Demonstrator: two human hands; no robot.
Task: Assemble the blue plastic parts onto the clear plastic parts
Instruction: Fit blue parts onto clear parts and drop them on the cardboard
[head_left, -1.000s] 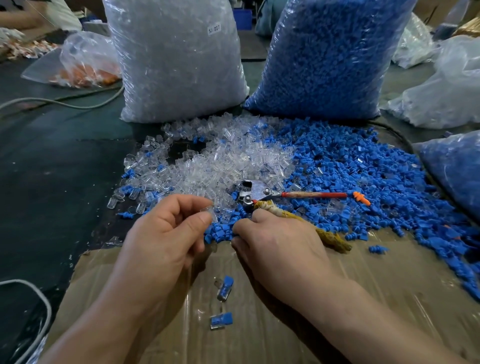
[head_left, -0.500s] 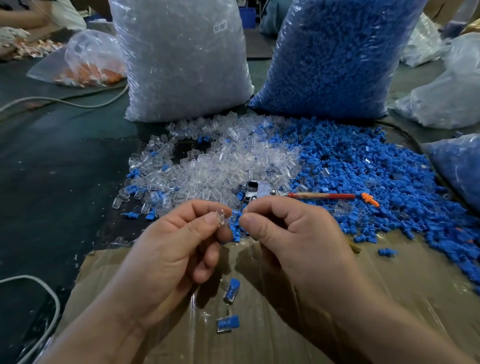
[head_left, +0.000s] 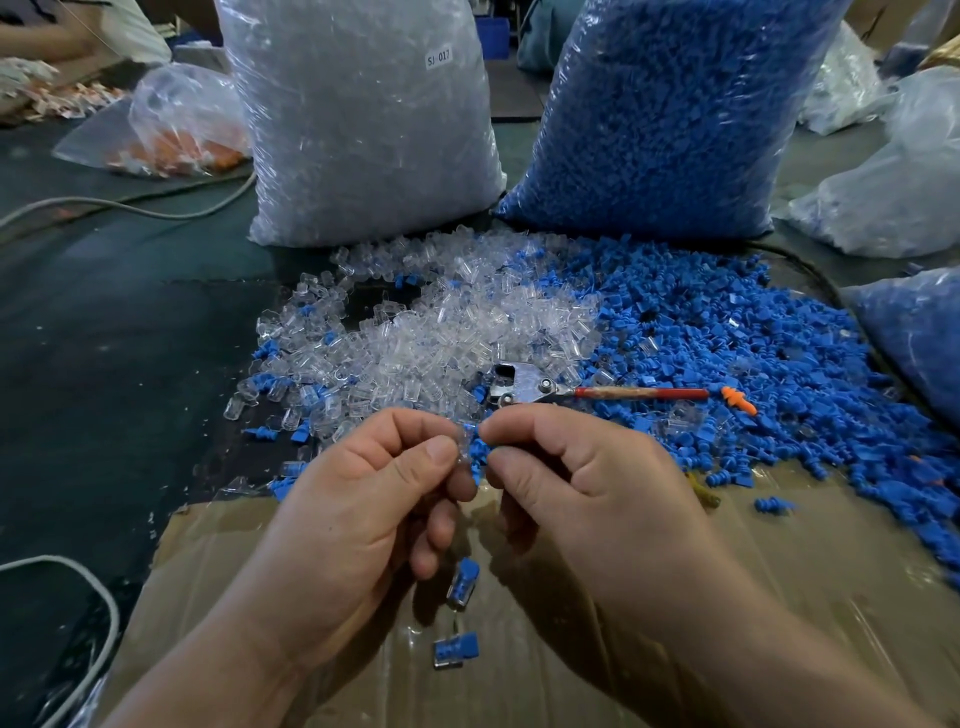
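Note:
My left hand (head_left: 363, 514) pinches a small clear plastic part (head_left: 461, 451) between thumb and forefinger. My right hand (head_left: 592, 499) pinches a blue plastic part (head_left: 477, 441), its tip touching the clear part. Both hands hover above a taped cardboard sheet (head_left: 810, 582). Two joined blue-and-clear pieces (head_left: 462, 582) (head_left: 456, 649) lie on the cardboard beneath my hands. Behind them lie a loose pile of clear parts (head_left: 431, 338) and a loose pile of blue parts (head_left: 753, 353).
A big bag of clear parts (head_left: 363, 124) and a big bag of blue parts (head_left: 670, 119) stand at the back. Pliers with a red handle (head_left: 587, 391) lie across the piles, an orange earplug (head_left: 738, 401) beside them. White cables (head_left: 104, 613) run at left.
Both hands rose from the pile's edge and came together; the gap between the clear part and the blue part has closed, and the two now touch.

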